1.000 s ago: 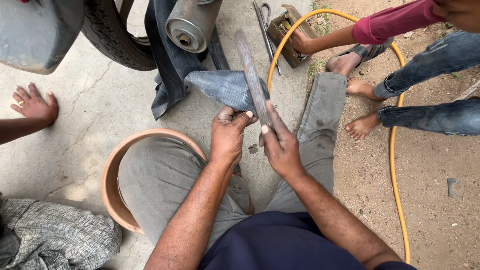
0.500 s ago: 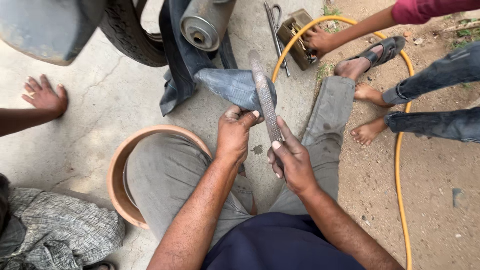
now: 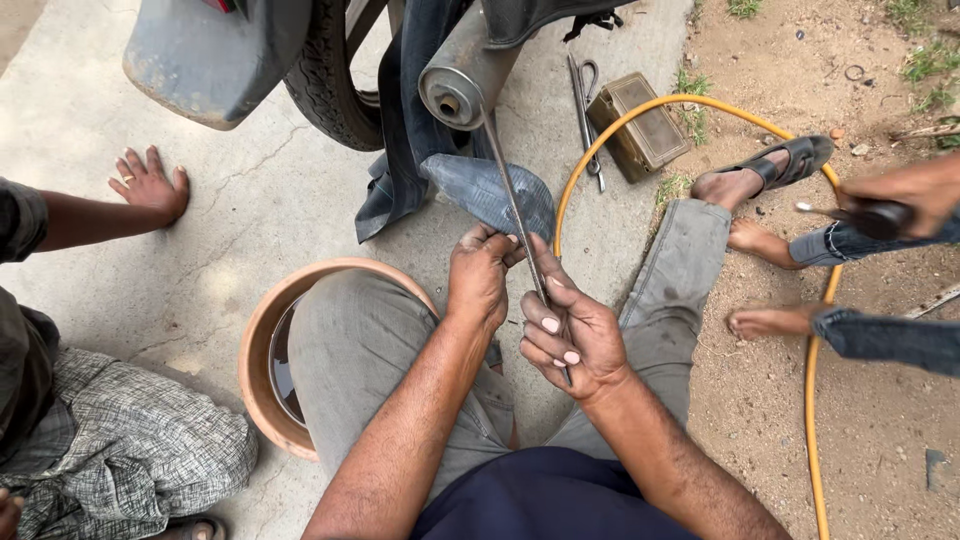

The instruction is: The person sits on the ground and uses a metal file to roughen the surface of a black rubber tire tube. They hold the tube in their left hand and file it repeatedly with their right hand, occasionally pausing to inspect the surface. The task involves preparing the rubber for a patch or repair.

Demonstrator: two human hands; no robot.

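Observation:
My right hand (image 3: 572,335) grips a long flat metal file (image 3: 512,205) that runs up and away across a dark rubber inner tube (image 3: 490,190). My left hand (image 3: 480,275) pinches the near edge of that tube, just left of the file. The tube hangs down from a motorcycle's rear wheel (image 3: 325,75), beside its grey exhaust pipe (image 3: 465,75). I sit on the concrete with my grey-trousered legs spread.
A tan basin (image 3: 262,345) with water sits under my left knee. A metal box (image 3: 640,125) and hand tools (image 3: 585,105) lie beyond. A yellow hose (image 3: 810,390) loops over dirt at right. Another person's hand (image 3: 150,185) rests at left; a second person's bare feet (image 3: 760,320) are at right.
The view has shifted, with the wheel and exhaust now closer overhead. The file has turned edge-on and points steeper toward the exhaust. The person at right has pulled a hand back from the box.

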